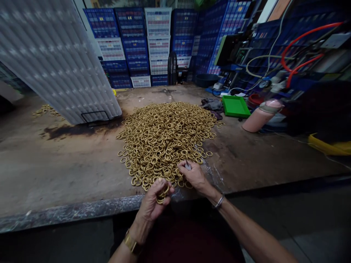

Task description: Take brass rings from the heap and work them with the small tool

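A large heap of brass-coloured rings (164,135) lies on the worktable. At the heap's near edge, my left hand (155,201) is closed around several brass rings (162,196), which show between its thumb and fingers. My right hand (196,177) is just to the right, over the front of the heap. Its fingers are closed on a small grey tool (188,166) with a thin dark tip; its exact kind is too small to make out. The two hands are apart.
A tall, ribbed whitish panel stack (60,62) stands left on the worktable (68,168). Right of the heap are a dark cloth (212,104), a green tray (236,106) and a pinkish cylinder (259,118). Blue and white crates (159,22) are stacked behind.
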